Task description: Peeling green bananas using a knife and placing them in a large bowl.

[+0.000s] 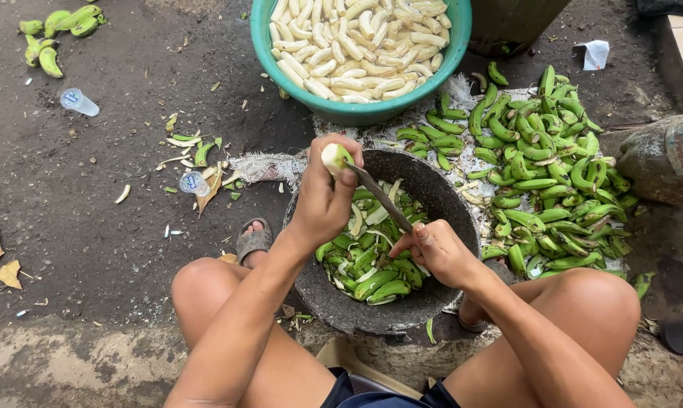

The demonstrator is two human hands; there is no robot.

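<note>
My left hand [322,198] grips a small green banana [334,156], its pale cut end pointing up, above a dark round basin [439,198]. My right hand [436,251] holds a knife [377,193] whose blade reaches up to the banana. The basin holds green peels [371,266]. Both hands hover over the basin between my bare knees.
A teal tub [360,112] of peeled pale bananas stands at the top centre. A heap of unpeeled green bananas [541,174] lies on a sack to the right. More green bananas [54,34], plastic cups [78,102] and scraps lie on the dark ground at left. A sandalled foot [252,240] sits beside the basin.
</note>
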